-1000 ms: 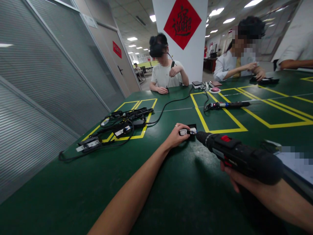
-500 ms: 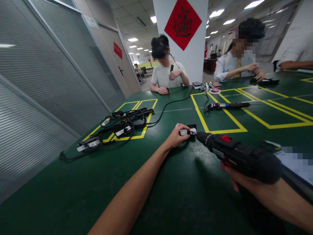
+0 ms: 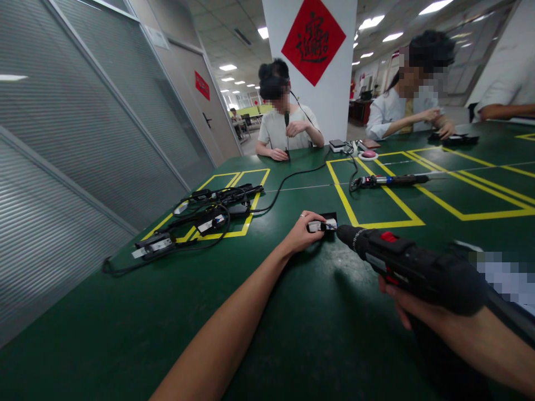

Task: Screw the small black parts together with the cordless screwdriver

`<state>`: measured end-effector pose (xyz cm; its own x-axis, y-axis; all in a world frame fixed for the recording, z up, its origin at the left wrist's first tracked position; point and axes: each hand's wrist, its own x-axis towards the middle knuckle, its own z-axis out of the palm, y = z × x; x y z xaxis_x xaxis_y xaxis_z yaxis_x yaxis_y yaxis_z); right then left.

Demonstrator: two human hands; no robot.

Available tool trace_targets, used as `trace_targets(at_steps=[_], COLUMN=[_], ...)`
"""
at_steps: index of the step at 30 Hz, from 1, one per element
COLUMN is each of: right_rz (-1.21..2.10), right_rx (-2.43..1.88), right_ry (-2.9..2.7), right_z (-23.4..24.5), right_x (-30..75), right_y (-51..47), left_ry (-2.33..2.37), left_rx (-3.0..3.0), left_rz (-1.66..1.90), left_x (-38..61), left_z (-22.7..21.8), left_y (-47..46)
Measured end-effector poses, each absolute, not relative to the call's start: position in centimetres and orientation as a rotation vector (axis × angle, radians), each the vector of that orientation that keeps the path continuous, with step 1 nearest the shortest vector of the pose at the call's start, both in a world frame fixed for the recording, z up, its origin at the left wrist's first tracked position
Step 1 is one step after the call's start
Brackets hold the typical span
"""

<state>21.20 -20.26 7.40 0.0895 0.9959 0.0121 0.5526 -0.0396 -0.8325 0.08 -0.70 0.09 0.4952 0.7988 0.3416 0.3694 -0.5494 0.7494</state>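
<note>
My left hand [image 3: 307, 229] is closed around a small black-and-white part [image 3: 330, 224] and holds it against the green table. Its far end is dark; its exact kind I cannot make out. My right hand [image 3: 407, 303] grips a black cordless drill [image 3: 412, 264] with a red switch on top. The drill's chuck points left, and its tip is at the right end of the small part. Whether the bit touches it I cannot tell. My right fingers wrap the handle, partly hidden under the drill's body.
Several black cabled devices [image 3: 213, 214] lie in a heap at the left. A pen-shaped electric tool [image 3: 395, 180] lies beyond the drill. Yellow tape [image 3: 388, 224] marks rectangles on the green table [image 3: 175, 317]. Across it sit a person in a pale shirt [image 3: 307, 120] and another person [image 3: 378, 117].
My hands, the small part and the drill are almost unmoved. Across the table, the tool in the person's hand has tilted more upright.
</note>
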Motion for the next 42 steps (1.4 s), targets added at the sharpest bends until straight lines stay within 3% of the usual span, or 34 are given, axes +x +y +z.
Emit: trace_targets(at_steps=[11, 42], right_rz=[1.094, 0.988], right_rx=[-1.778, -1.812], right_ry=[-1.569, -1.568], right_z=[8.0, 7.7], right_x=[22.7, 22.3], right_y=[-20.8, -20.3], left_ry=[0.968, 0.943], left_rx=[2.128, 2.107], left_rz=[0.900, 0.915], left_x=[-0.1, 0.0], left_z=[0.0, 0.1], left_y=[-0.5, -0.5])
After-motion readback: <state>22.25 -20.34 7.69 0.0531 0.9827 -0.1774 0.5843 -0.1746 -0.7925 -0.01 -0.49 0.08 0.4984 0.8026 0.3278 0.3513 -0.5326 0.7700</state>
